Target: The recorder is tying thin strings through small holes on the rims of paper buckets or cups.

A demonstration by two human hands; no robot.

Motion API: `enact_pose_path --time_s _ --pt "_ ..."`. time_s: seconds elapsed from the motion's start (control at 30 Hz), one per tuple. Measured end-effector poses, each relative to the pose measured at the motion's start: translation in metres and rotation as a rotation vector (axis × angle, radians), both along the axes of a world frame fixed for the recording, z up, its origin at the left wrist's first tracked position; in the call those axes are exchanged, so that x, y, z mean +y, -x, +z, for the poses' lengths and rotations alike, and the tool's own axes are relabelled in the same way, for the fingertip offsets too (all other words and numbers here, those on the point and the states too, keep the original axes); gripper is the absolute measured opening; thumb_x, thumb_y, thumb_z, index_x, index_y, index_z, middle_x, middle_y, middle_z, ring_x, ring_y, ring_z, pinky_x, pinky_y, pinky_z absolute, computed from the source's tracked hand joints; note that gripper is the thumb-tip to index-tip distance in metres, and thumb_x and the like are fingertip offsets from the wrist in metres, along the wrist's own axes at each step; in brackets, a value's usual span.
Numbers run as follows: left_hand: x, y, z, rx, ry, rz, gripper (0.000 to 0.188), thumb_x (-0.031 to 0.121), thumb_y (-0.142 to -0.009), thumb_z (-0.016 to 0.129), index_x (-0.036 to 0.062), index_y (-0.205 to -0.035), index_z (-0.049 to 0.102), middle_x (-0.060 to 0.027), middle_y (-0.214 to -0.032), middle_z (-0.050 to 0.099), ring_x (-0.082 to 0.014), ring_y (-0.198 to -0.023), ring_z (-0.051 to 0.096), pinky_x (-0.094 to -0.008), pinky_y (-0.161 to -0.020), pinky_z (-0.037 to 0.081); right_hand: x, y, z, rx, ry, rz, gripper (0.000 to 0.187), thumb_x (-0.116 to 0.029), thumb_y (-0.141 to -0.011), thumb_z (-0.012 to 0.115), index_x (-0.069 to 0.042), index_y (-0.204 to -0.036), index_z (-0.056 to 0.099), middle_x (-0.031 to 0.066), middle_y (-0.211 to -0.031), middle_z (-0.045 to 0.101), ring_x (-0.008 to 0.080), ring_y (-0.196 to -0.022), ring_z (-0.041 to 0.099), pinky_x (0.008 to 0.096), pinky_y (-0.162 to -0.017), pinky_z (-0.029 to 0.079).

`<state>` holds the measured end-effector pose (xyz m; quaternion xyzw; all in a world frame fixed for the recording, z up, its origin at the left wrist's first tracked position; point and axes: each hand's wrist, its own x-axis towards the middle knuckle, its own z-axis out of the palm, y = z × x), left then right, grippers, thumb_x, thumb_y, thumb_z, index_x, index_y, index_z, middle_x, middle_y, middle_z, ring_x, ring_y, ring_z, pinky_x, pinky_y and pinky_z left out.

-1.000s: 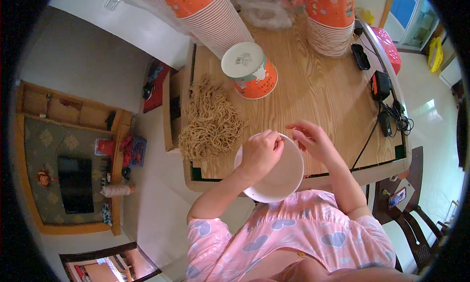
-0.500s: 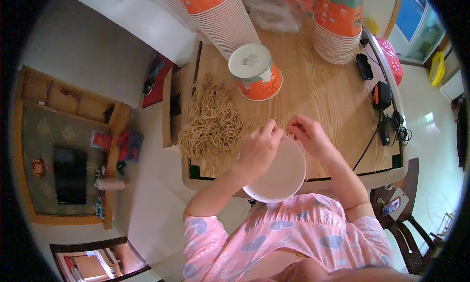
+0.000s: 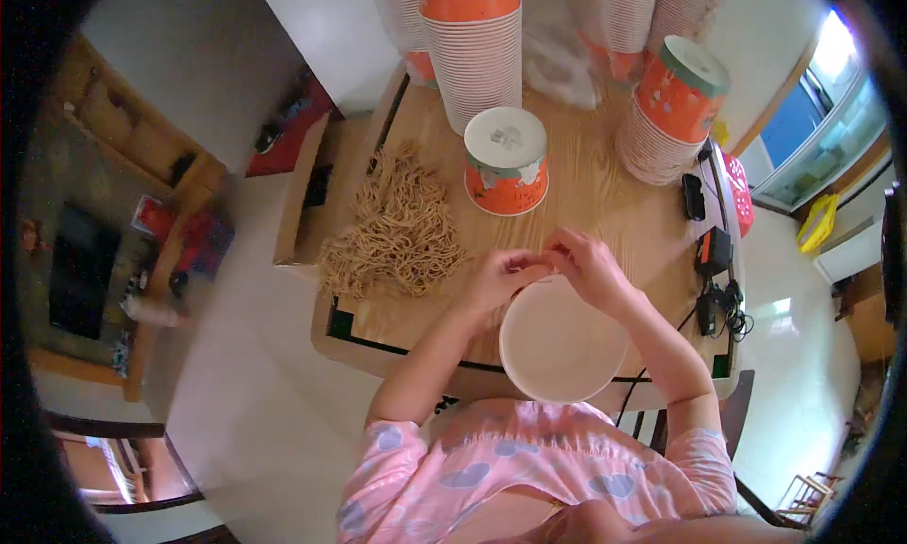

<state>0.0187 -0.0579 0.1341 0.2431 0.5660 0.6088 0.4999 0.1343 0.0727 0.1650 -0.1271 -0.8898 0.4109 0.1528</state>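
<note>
A white-lined paper bucket [image 3: 564, 341] hangs over the table's near edge, its open mouth facing up toward me. My left hand [image 3: 505, 279] pinches its far rim, thumb and fingers closed. Against it, my right hand [image 3: 588, 268] bends over the same rim with its fingertips pressed together. What lies between the right fingertips is too small and hidden to make out. Left of my hands, a loose heap of tan twisted cords [image 3: 402, 227] covers the table. Beyond them an orange and green paper bucket [image 3: 506, 171] stands upside down.
Tall stacks of nested paper buckets stand at the back [image 3: 472, 62] and back right [image 3: 666, 119], with clear plastic wrapping [image 3: 559, 67] between. A black adapter [image 3: 713, 251] and coiled cables [image 3: 727, 310] lie along the right edge. An open cardboard box [image 3: 304, 213] adjoins the table's left side.
My right hand has come left until its fingertips meet the left hand's at the rim. The bucket's mouth now shows more fully. The whole view has shifted.
</note>
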Motion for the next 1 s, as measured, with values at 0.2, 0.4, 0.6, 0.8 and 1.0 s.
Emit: enact_pose_path --time_s 0.2,0.4,0.6,0.8,1.0 --pt "0.001 0.006 -0.025 -0.003 0.011 -0.022 0.019 0.017 -0.081 0.067 0.003 -0.093 0.065 -0.0031 -0.084 0.066 -0.0114 -0.076 0.06 -0.0245 -0.071 0.048 0.007 0.01 -0.002 0.006 0.294 -0.102 0.019 -0.014 -0.088 0.056 0.0 -0.1 0.057 0.01 -0.081 0.061 0.0192 -0.069 0.058 0.0318 -0.065 0.048" --pt "-0.005 -0.003 -0.04 0.088 -0.065 0.089 0.016 0.019 -0.081 0.066 0.0048 -0.09 0.066 -0.002 -0.082 0.065 -0.0115 -0.076 0.06 -0.0262 -0.069 0.049 0.006 0.016 0.009 -0.182 0.217 0.084 0.017 -0.012 -0.088 0.055 -0.001 -0.099 0.062 0.0009 -0.081 0.06 0.0096 -0.07 0.054 0.025 -0.064 0.047" --pt "-0.01 -0.007 -0.037 -0.019 -0.144 0.094 0.015 0.019 -0.083 0.065 0.0055 -0.089 0.064 -0.0016 -0.082 0.064 -0.0105 -0.076 0.06 -0.026 -0.069 0.049 -0.004 0.017 0.015 -0.136 -0.151 0.1 0.015 -0.015 -0.087 0.056 -0.001 -0.087 0.059 0.0111 -0.072 0.058 0.0198 -0.062 0.056 0.0314 -0.06 0.045" --pt "-0.029 0.013 -0.038 0.127 -0.004 0.049 0.018 0.021 -0.081 0.067 0.0045 -0.086 0.064 -0.0006 -0.074 0.058 -0.0065 -0.064 0.051 -0.0229 -0.059 0.044 -0.009 0.017 0.016 -0.244 -0.217 0.066 0.02 -0.018 -0.089 0.054 0.0 -0.08 0.052 0.0113 -0.065 0.051 0.02 -0.058 0.051 0.0347 -0.055 0.04" --pt "-0.033 0.029 -0.025 0.536 -0.257 0.006 0.018 0.018 -0.075 0.071 0.0041 -0.083 0.062 -0.0012 -0.078 0.055 -0.0103 -0.068 0.049 -0.0249 -0.06 0.043 0.012 0.018 0.008 -0.325 0.001 0.144 0.025 -0.024 -0.089 0.053 0.0 -0.087 0.056 0.017 -0.075 0.058 0.0269 -0.07 0.058 0.0385 -0.063 0.044"
